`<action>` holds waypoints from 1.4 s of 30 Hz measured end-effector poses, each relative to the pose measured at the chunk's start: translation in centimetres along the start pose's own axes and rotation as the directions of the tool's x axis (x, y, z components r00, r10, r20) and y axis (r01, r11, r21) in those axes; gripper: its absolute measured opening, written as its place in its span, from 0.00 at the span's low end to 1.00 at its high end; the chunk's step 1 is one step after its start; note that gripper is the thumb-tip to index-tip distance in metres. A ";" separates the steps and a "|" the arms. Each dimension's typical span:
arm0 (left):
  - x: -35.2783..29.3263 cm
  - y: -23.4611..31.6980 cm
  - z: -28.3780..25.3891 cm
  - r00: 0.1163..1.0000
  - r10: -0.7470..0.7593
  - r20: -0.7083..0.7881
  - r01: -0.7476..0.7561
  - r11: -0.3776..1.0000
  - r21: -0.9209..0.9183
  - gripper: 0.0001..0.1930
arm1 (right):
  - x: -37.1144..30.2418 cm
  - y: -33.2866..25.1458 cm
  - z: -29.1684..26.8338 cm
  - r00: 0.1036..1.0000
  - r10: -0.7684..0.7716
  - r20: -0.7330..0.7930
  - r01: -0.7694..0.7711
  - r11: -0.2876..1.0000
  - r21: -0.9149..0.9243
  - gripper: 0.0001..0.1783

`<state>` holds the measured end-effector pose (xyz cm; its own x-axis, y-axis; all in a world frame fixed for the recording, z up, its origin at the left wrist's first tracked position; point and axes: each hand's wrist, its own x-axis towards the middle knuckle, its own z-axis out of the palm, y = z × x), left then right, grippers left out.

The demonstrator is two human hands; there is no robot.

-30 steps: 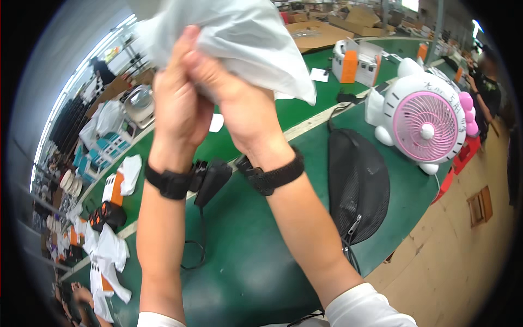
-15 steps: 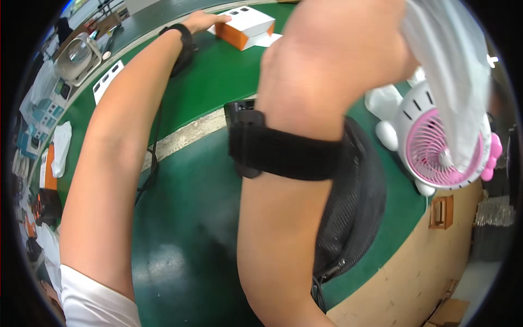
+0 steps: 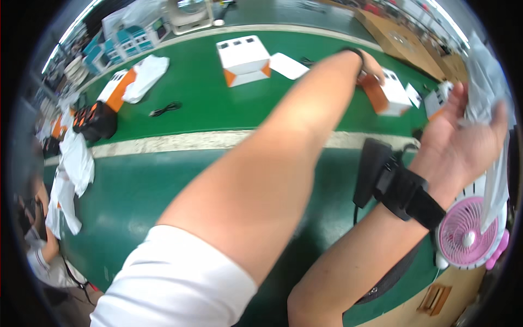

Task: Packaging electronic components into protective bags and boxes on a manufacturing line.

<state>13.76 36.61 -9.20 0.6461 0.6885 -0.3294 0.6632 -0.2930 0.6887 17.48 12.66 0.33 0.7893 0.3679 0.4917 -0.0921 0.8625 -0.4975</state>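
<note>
My left hand [image 3: 372, 66], its arm stretched across the view, is closed at the near left edge of a white-and-orange cardboard box [image 3: 395, 97]; its fingertips are partly hidden. To the right, my right hand [image 3: 457, 136] is raised with the palm turned up, a translucent white plastic bag [image 3: 485, 76] between thumb and fingers. The bag hangs down past the hand toward a pink-and-white fan [image 3: 468, 229]. Black straps with small devices circle both wrists.
Another white-and-orange box [image 3: 245, 60] stands on the green table, a white sheet [image 3: 289, 66] beside it. A coiled black cable [image 3: 165, 109], a black-and-orange device [image 3: 95, 121] and a bagged box [image 3: 146, 79] lie left. Farther right is an open brown carton [image 3: 400, 41]. A person sits far left.
The view has swung left, so the table's things appear farther right. My right hand has come down from high in front, still with the bag. My left hand stays at the box.
</note>
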 end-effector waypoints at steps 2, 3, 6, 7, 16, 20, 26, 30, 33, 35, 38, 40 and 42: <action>-1.0 0.4 0.4 0.998 0.014 -0.059 -0.011 0.999 0.051 0.33 | 0.4 -0.2 0.1 0.998 0.031 0.057 -0.034 0.998 0.045 0.18; -1.3 0.6 0.5 0.998 0.032 -0.058 -0.027 0.996 0.084 0.36 | 0.4 -0.2 0.1 0.995 0.040 0.095 -0.046 0.997 0.061 0.17; -1.5 -0.4 1.9 0.962 0.123 -0.244 -0.049 0.956 0.289 0.44 | -1.5 -0.4 1.9 0.999 0.030 0.039 -0.033 0.997 0.064 0.18; -2.2 -1.1 2.0 0.956 0.155 -0.251 -0.089 0.962 0.259 0.46 | -2.2 -0.9 3.1 0.999 0.015 -0.034 -0.014 1.000 0.019 0.19; -26.3 -2.5 4.0 0.727 0.511 -0.459 -0.072 0.721 0.689 0.36 | -2.9 -1.5 3.3 0.918 0.122 0.376 -0.102 0.992 -0.074 0.18; -43.1 -4.1 4.9 0.815 0.251 -0.522 0.312 0.570 0.760 0.27 | -6.7 -3.8 5.5 0.833 0.361 0.420 -0.430 0.899 0.081 0.25; -55.9 -9.6 8.6 0.592 0.248 -0.767 0.430 0.708 0.561 0.14 | -17.5 -7.4 8.6 0.290 0.230 0.929 -0.855 0.499 0.143 0.27; -58.0 -11.8 11.0 0.459 0.341 -0.821 0.325 0.796 0.512 0.15 | -27.0 -11.2 10.0 -0.046 0.520 0.853 -0.945 0.255 -0.206 0.23; -57.6 -13.3 12.7 0.313 0.423 -0.851 0.148 0.863 0.483 0.16 | -30.2 -10.5 10.2 -0.021 0.491 0.871 -0.876 0.411 -0.253 0.26; -57.9 -13.7 13.7 0.205 0.446 -0.871 0.029 0.887 0.460 0.16 | -29.7 -10.0 9.3 -0.015 0.463 0.886 -0.766 0.565 -0.308 0.26; -58.6 -14.7 13.6 0.240 0.295 -0.925 -0.180 0.950 0.256 0.14 | -27.6 -9.3 7.9 -0.008 0.477 0.879 -0.448 0.784 -0.430 0.27; -58.0 -14.3 13.6 0.208 0.430 -0.879 -0.022 0.900 0.435 0.09 | -26.5 -8.9 8.2 0.031 0.479 0.877 -0.342 0.830 -0.441 0.26; -58.0 -15.2 13.4 0.208 0.403 -0.891 -0.077 0.915 0.396 0.11 | -25.8 -9.0 9.1 -0.019 0.421 0.907 0.002 0.907 -0.421 0.24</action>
<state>-28.74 -7.75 -9.24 0.0653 0.6165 0.7846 0.7065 -0.5838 0.4000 -7.60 -1.44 -1.40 -0.6044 0.6710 0.4295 0.1734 0.6370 -0.7511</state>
